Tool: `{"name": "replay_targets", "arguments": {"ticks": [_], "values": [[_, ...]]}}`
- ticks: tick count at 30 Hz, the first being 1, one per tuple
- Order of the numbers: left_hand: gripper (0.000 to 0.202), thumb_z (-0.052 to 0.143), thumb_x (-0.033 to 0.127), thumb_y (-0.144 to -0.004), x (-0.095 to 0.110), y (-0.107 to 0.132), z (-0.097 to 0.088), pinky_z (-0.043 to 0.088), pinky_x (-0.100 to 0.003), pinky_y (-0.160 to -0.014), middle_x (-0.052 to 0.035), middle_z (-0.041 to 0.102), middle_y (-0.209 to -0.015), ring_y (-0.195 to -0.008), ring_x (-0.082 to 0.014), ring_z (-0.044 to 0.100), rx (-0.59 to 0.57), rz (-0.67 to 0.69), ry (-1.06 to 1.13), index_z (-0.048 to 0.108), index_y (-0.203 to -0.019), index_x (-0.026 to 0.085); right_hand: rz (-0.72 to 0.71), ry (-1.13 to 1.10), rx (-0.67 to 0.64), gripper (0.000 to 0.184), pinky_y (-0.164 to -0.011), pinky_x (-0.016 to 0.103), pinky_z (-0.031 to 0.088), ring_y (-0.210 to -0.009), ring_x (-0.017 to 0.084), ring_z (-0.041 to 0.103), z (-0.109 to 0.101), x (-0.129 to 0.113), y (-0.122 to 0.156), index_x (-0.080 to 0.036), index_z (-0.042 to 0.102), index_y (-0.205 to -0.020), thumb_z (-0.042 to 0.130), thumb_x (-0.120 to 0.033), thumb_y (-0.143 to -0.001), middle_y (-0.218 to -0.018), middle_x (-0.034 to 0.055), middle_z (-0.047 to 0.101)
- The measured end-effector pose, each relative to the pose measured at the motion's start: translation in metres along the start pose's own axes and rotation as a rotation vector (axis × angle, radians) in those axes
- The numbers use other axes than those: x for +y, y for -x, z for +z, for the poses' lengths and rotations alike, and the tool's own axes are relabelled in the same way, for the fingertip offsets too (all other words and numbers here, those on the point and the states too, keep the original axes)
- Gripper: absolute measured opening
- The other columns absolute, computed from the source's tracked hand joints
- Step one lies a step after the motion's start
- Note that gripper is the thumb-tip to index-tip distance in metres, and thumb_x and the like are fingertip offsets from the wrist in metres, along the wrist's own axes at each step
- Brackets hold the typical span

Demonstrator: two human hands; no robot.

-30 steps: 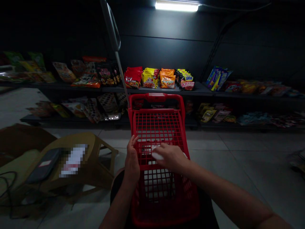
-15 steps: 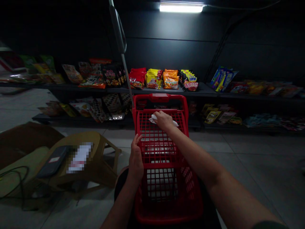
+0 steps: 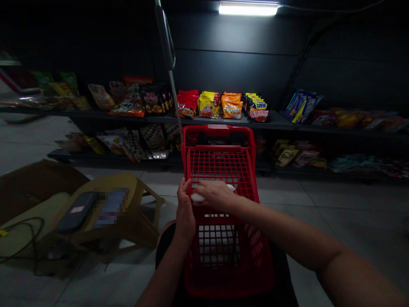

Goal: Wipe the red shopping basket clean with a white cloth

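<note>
A red plastic shopping basket with lattice sides and a long metal handle stands tilted in front of me, between my legs. My right hand is closed over a white cloth, pressed to the middle of the lattice; the cloth's ends stick out on both sides of the fingers. Against the basket's left edge rests my left hand, its palm turned inward and its fingers stretched upward. It holds nothing.
A yellowish plastic stool on the left carries a dark flat device and a blurred-out item. Black cables lie at the far left. Ahead, a dark shelf bears several rows of bagged snacks.
My right hand has slid the cloth down the lattice towards me, from the upper part to the middle. My left hand stays at the left edge. The view has shifted slightly.
</note>
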State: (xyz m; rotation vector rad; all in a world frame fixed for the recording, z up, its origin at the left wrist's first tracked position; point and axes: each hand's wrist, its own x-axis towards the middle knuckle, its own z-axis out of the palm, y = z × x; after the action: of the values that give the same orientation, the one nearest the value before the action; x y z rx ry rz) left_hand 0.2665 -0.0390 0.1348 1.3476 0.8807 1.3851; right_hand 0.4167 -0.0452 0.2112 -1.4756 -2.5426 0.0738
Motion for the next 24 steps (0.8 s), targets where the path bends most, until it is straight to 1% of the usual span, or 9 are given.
{"name": "replay_targets", "arguments": {"ticks": [3, 5, 7, 9, 11, 13, 19, 21, 24], "values": [[0.067, 0.026, 0.063, -0.097, 0.0, 0.0, 0.001, 0.032, -0.046, -0.118, -0.0122, 0.041, -0.155, -0.142, -0.0237, 0.041, -0.007, 0.009, 0.008, 0.025, -0.154, 0.027, 0.181, 0.095, 0.062, 0.022, -0.075, 0.024, 0.044, -0.1, 0.018, 0.062, -0.006, 0.039, -0.05, -0.022, 0.059, -0.113, 0.058, -0.035, -0.095, -0.112, 0.0061, 0.064], [0.067, 0.027, 0.063, -0.097, 0.001, -0.001, 0.002, 0.032, -0.045, -0.119, -0.0121, 0.038, -0.156, -0.144, -0.0239, 0.038, -0.001, 0.019, 0.003, 0.026, -0.154, 0.027, 0.334, 0.151, 0.102, 0.023, -0.078, 0.026, 0.046, -0.103, 0.02, 0.062, -0.01, 0.058, -0.08, -0.022, 0.058, -0.115, 0.056, -0.035, -0.096, -0.115, 0.0073, 0.063], [0.067, 0.028, 0.063, -0.097, 0.002, -0.003, 0.001, 0.031, -0.045, -0.119, -0.0121, 0.036, -0.157, -0.145, -0.0241, 0.035, 0.007, 0.032, -0.008, 0.027, -0.153, 0.027, 0.46, 0.175, 0.141, 0.026, -0.081, 0.028, 0.047, -0.107, 0.021, 0.061, -0.012, 0.066, -0.1, -0.02, 0.057, -0.118, 0.055, -0.035, -0.096, -0.119, 0.0095, 0.062], [0.066, 0.027, 0.062, -0.097, 0.001, -0.003, 0.001, 0.03, -0.045, -0.12, -0.012, 0.035, -0.158, -0.146, -0.024, 0.034, 0.008, 0.039, -0.009, 0.026, -0.153, 0.027, 0.522, 0.166, 0.149, 0.028, -0.082, 0.029, 0.048, -0.108, 0.022, 0.062, -0.012, 0.063, -0.107, -0.02, 0.055, -0.119, 0.054, -0.036, -0.096, -0.12, 0.0112, 0.062], [0.064, 0.027, 0.06, -0.098, 0.0, -0.003, 0.001, 0.029, -0.046, -0.12, -0.0113, 0.035, -0.158, -0.146, -0.0236, 0.033, 0.01, 0.038, 0.0, 0.026, -0.153, 0.028, 0.506, 0.134, 0.117, 0.029, -0.082, 0.029, 0.048, -0.105, 0.022, 0.063, -0.01, 0.051, -0.1, -0.02, 0.056, -0.118, 0.054, -0.038, -0.096, -0.119, 0.0108, 0.063], [0.062, 0.027, 0.059, -0.099, -0.001, -0.002, 0.0, 0.028, -0.046, -0.121, -0.0104, 0.034, -0.159, -0.147, -0.023, 0.033, 0.015, 0.033, 0.02, 0.026, -0.153, 0.029, 0.443, 0.088, 0.065, 0.029, -0.081, 0.029, 0.049, -0.101, 0.021, 0.065, -0.006, 0.032, -0.081, -0.021, 0.056, -0.116, 0.054, -0.041, -0.095, -0.116, 0.0091, 0.065], [0.064, 0.028, 0.062, -0.097, -0.004, 0.0, -0.001, 0.023, -0.043, -0.123, -0.0088, 0.03, -0.161, -0.148, -0.0224, 0.029, 0.036, 0.033, 0.007, 0.028, -0.153, 0.03, 0.216, -0.018, -0.053, 0.026, -0.075, 0.029, 0.049, -0.093, 0.021, 0.066, 0.001, -0.031, 0.005, -0.021, 0.061, -0.111, 0.059, -0.038, -0.091, -0.107, 0.0067, 0.067], [0.063, 0.027, 0.061, -0.098, -0.005, 0.0, -0.001, 0.023, -0.044, -0.123, -0.0086, 0.03, -0.161, -0.149, -0.022, 0.029, 0.037, 0.042, 0.006, 0.029, -0.152, 0.029, 0.132, -0.076, -0.113, 0.026, -0.073, 0.028, 0.048, -0.09, 0.021, 0.066, -0.006, -0.04, 0.028, -0.02, 0.064, -0.109, 0.063, -0.036, -0.088, -0.105, 0.0064, 0.068], [0.064, 0.026, 0.062, -0.098, -0.005, -0.001, -0.001, 0.025, -0.044, -0.122, -0.0092, 0.032, -0.16, -0.148, -0.0224, 0.03, 0.044, 0.047, 0.022, 0.028, -0.152, 0.029, 0.007, -0.206, -0.203, 0.026, -0.074, 0.026, 0.047, -0.087, 0.018, 0.065, -0.024, -0.032, 0.04, -0.024, 0.067, -0.109, 0.067, -0.036, -0.085, -0.101, 0.0026, 0.068]]}}
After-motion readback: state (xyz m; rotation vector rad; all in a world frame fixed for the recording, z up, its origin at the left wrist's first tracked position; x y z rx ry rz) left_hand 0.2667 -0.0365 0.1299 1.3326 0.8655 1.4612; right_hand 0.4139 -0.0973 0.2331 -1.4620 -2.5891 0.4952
